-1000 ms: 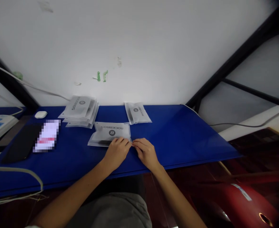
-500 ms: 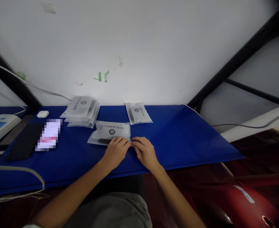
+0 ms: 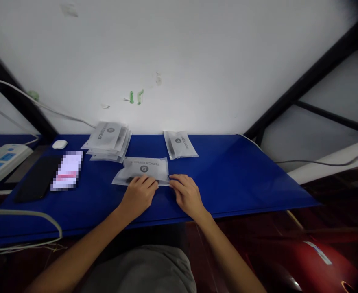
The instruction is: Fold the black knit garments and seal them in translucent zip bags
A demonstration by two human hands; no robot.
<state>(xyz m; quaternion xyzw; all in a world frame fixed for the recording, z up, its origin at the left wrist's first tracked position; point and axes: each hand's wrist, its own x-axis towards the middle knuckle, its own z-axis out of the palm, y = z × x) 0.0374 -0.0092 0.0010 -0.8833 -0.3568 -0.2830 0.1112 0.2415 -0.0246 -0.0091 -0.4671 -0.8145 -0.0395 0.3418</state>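
Note:
A frosted plastic bag [image 3: 148, 165] printed ROCKBROS lies flat on the blue tabletop [image 3: 236, 175], with something dark inside it along the near edge. My left hand [image 3: 139, 193] is closed on that near edge, fingers over the plastic and thumb beneath. At the bag's near right corner, my right hand [image 3: 186, 193] pinches the plastic between thumb and fingers. Both fingertips are partly hidden.
Behind on the left sits a stack of similar frosted bags [image 3: 107, 138], and a single one [image 3: 181, 144] lies by the wall. Further left are a white earbud case [image 3: 60, 144], a lit phone [image 3: 66, 171], a black phone-like slab [image 3: 37, 179] and a power strip [image 3: 6, 162].
My left hand has slid left along the bag's near edge, away from my right hand. My right hand stays at the corner. The view has shifted slightly.

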